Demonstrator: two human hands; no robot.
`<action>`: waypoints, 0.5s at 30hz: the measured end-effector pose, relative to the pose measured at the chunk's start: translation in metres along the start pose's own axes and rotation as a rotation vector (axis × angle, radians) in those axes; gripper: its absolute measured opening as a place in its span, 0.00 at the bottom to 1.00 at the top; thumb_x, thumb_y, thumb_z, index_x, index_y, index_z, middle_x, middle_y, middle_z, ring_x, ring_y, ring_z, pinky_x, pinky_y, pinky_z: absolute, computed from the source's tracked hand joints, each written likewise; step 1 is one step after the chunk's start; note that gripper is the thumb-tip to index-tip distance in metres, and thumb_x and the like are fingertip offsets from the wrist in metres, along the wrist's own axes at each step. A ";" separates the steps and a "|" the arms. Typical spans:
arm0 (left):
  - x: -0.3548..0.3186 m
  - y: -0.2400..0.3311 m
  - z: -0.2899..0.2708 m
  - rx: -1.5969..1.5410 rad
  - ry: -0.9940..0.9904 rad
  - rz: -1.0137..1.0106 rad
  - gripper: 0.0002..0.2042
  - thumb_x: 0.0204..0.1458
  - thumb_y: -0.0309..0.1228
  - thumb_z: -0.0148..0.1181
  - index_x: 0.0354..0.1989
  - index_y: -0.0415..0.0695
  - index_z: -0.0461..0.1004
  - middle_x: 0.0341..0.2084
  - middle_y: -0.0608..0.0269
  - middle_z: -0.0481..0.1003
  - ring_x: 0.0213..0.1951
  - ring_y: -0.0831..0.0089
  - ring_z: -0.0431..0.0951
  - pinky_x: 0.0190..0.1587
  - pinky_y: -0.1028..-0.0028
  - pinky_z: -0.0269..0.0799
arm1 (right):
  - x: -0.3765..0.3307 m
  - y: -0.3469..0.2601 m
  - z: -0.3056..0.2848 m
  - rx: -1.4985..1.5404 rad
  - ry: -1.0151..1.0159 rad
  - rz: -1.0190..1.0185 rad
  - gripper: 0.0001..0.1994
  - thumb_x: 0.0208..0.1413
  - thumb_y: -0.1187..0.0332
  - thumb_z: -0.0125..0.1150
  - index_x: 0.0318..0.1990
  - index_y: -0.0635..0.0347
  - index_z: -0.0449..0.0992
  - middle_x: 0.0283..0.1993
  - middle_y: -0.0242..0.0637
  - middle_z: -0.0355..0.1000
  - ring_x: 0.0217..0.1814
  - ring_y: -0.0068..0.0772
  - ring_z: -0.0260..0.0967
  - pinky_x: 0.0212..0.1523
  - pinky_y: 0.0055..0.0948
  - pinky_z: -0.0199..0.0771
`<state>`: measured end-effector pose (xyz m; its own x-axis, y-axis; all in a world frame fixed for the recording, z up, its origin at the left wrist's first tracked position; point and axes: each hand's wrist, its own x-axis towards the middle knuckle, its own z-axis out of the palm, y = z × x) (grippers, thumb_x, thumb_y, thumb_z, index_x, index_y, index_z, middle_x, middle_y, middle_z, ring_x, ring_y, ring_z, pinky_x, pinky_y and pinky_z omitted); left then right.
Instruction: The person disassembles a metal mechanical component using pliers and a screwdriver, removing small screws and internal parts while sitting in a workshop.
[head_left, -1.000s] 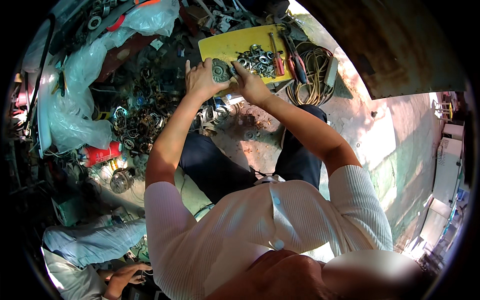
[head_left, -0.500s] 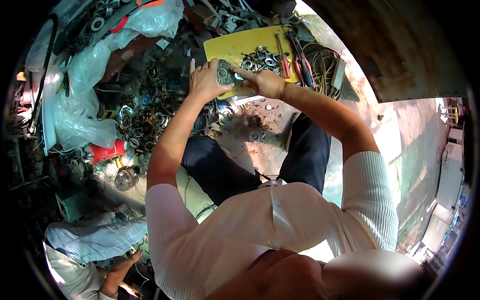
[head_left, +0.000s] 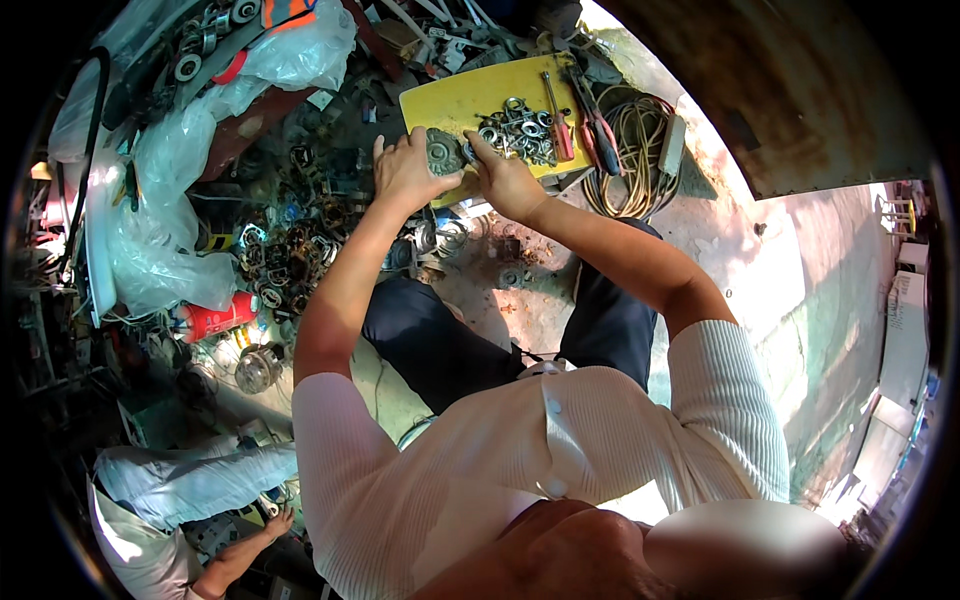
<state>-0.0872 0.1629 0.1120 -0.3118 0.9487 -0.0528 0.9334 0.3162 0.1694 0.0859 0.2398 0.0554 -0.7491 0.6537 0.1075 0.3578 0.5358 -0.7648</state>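
**Desk:** What do the containers hold?

**Operator:** From my remote seat I see a yellow tray (head_left: 455, 100) at the top of the head view, carrying a heap of metal rings and bearings (head_left: 518, 130) with a red-handled screwdriver (head_left: 556, 118) and pliers (head_left: 597, 118) lying beside the heap. A coil of tan cable (head_left: 632, 160) sits just right of the tray. Left of it, more loose rings (head_left: 290, 250) are spread on the ground near a clear plastic sheet (head_left: 165, 220) and a red canister (head_left: 215, 318).

**Desk:** And the fingers?

**Operator:** My left hand (head_left: 402, 172) curls its fingers around a round grey metal part (head_left: 441, 153), held at the tray's near edge. My right hand (head_left: 505, 180) pinches the same part from the other side, fingers nearly closed on its rim. Another person's hand (head_left: 275, 525) shows at lower left, well apart.
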 end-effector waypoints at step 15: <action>0.002 -0.006 0.002 0.002 0.055 0.079 0.41 0.34 0.56 0.70 0.51 0.37 0.64 0.41 0.42 0.75 0.47 0.49 0.75 0.65 0.55 0.51 | 0.006 0.004 -0.023 -0.045 -0.165 -0.080 0.29 0.62 0.68 0.51 0.70 0.50 0.53 0.29 0.56 0.75 0.30 0.57 0.75 0.35 0.47 0.75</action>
<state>-0.0935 0.1631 0.1092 -0.2469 0.9689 0.0151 0.9557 0.2409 0.1689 0.0958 0.2578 0.0677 -0.8563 0.5133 0.0580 0.3152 0.6081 -0.7285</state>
